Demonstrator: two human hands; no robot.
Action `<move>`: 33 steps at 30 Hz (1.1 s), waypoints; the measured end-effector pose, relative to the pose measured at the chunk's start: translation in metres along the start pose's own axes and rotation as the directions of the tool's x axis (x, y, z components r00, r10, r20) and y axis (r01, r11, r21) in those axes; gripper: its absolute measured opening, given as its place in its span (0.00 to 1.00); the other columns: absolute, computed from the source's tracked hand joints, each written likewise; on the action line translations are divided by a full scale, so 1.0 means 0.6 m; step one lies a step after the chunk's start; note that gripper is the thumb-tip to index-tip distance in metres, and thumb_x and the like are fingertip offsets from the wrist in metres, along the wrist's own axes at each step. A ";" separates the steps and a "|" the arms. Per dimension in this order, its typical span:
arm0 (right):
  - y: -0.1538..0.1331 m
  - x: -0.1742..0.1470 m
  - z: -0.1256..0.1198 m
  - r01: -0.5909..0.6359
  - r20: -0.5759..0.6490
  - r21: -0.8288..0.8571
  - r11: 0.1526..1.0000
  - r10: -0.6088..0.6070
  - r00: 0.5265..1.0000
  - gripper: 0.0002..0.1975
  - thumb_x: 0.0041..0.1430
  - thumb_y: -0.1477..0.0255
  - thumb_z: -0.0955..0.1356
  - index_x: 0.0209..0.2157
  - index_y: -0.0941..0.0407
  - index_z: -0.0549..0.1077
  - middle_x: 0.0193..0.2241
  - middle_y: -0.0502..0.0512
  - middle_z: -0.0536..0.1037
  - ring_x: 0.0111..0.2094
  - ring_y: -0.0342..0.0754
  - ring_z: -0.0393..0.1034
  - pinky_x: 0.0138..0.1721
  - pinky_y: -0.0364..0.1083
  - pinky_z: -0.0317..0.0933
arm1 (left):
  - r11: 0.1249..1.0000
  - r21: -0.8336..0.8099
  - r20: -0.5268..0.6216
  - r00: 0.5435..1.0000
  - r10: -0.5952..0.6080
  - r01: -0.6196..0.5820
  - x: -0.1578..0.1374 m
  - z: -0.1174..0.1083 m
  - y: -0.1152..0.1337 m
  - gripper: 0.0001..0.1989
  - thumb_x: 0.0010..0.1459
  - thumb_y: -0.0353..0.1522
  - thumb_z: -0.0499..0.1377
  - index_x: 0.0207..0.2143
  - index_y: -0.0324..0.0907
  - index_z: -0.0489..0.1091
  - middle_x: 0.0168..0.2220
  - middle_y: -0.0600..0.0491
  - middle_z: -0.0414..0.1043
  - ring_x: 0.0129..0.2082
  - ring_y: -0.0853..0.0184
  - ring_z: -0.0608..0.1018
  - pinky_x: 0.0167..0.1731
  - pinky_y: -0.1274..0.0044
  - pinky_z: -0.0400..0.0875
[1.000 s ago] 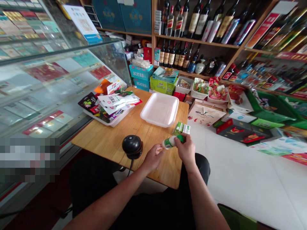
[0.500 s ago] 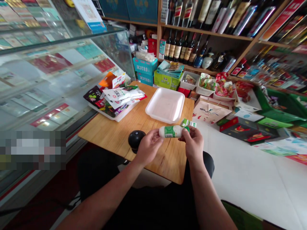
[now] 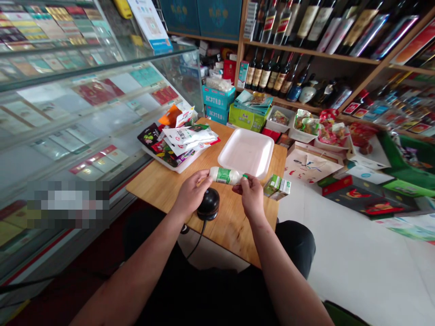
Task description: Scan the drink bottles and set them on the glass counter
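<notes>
A small white bottle (image 3: pixel 225 175) with a green label and green cap lies sideways between my hands, above the wooden table (image 3: pixel 234 231). My left hand (image 3: pixel 193 192) pinches its base end. At the cap end, my right hand (image 3: pixel 250 194) has thumb and fingers closed on it. Just below the bottle, near my left hand, stands a round black scanner-like device (image 3: pixel 208 204) with a cable running off the table's front edge. Behind the bottle is a white plastic tray (image 3: pixel 246 147). Small green and white cartons (image 3: pixel 277 186) stand to the right of my right hand.
Another white tray (image 3: pixel 175 168) holds snack packets (image 3: pixel 190 138) at the table's back left. A glass display counter (image 3: pixel 102 108) runs along the left. Boxes (image 3: pixel 248 117) and bins of goods line the back, below shelves of bottles (image 3: pixel 268 74).
The bottle has moved left, over toward the black device, with both hands still on it. The view has shifted, and more of the green and white cartons shows.
</notes>
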State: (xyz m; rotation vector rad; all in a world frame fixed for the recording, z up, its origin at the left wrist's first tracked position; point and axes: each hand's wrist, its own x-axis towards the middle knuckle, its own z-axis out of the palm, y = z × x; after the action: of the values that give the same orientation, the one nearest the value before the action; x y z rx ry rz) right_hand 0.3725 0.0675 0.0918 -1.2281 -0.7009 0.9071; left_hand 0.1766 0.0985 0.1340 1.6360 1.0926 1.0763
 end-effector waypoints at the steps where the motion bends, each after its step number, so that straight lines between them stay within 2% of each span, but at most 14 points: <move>1: 0.007 0.004 0.007 -0.009 0.004 -0.005 1.000 0.009 1.000 0.24 0.60 0.58 0.70 0.50 0.60 0.68 0.28 0.51 0.77 0.27 0.46 0.74 0.34 0.49 0.75 | 1.000 0.001 0.006 1.000 0.001 -0.001 0.003 -0.005 -0.005 0.22 0.66 0.44 0.58 0.54 0.40 0.75 0.54 0.47 0.76 0.55 0.57 0.76 0.59 0.68 0.67; 8: 0.050 0.025 0.036 -0.055 0.036 -0.075 0.996 0.058 0.998 0.20 0.60 0.59 0.68 0.47 0.60 0.69 0.27 0.50 0.76 0.25 0.45 0.73 0.30 0.46 0.72 | 0.999 -0.002 -0.001 0.999 -0.038 0.038 0.019 -0.025 -0.055 0.22 0.68 0.47 0.55 0.50 0.40 0.76 0.50 0.48 0.77 0.53 0.58 0.76 0.56 0.71 0.67; 14: 0.077 0.037 0.047 -0.088 0.027 -0.141 0.986 0.093 0.995 0.22 0.59 0.57 0.68 0.47 0.59 0.69 0.30 0.52 0.77 0.27 0.45 0.74 0.30 0.45 0.71 | 0.996 -0.029 -0.030 0.996 -0.090 0.089 0.026 -0.029 -0.098 0.24 0.67 0.48 0.55 0.50 0.39 0.76 0.51 0.47 0.77 0.54 0.57 0.76 0.58 0.69 0.66; 18: 0.084 0.040 0.053 -0.101 0.020 -0.174 0.979 0.106 0.994 0.22 0.58 0.57 0.68 0.47 0.59 0.69 0.30 0.52 0.77 0.27 0.45 0.74 0.29 0.45 0.71 | 0.992 -0.064 -0.063 0.991 -0.114 0.110 0.027 -0.030 -0.112 0.22 0.66 0.48 0.57 0.48 0.41 0.77 0.51 0.47 0.77 0.54 0.57 0.76 0.57 0.70 0.67; 24: 0.057 0.038 0.068 -0.032 0.037 -0.157 0.987 0.038 0.999 0.21 0.58 0.58 0.69 0.46 0.59 0.70 0.33 0.53 0.77 0.28 0.44 0.73 0.30 0.44 0.70 | 0.983 -0.164 -0.072 0.992 -0.099 0.086 0.025 -0.039 -0.089 0.23 0.64 0.47 0.60 0.49 0.39 0.76 0.51 0.45 0.77 0.54 0.58 0.77 0.58 0.68 0.67; 29: 0.019 0.027 0.089 0.032 0.072 -0.097 0.995 -0.025 0.997 0.25 0.55 0.58 0.73 0.49 0.58 0.68 0.39 0.55 0.76 0.35 0.45 0.74 0.33 0.45 0.73 | 0.972 -0.227 -0.132 0.987 -0.093 0.061 0.023 -0.055 -0.056 0.25 0.61 0.47 0.63 0.51 0.37 0.74 0.48 0.44 0.77 0.51 0.57 0.78 0.55 0.67 0.70; 33: -0.018 0.011 0.107 0.101 0.172 -0.003 0.995 -0.099 0.980 0.23 0.56 0.61 0.73 0.49 0.58 0.67 0.40 0.54 0.75 0.37 0.45 0.72 0.37 0.47 0.74 | 0.965 -0.261 -0.199 0.977 -0.074 0.020 0.015 -0.076 -0.036 0.23 0.59 0.45 0.65 0.50 0.37 0.73 0.51 0.44 0.76 0.51 0.58 0.78 0.52 0.68 0.72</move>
State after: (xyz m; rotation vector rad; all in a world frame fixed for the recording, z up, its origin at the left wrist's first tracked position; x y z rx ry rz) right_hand 0.3230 0.1029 0.1157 -1.1233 -0.8984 0.9333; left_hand 0.1311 0.1209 0.1265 1.3084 1.0670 1.3210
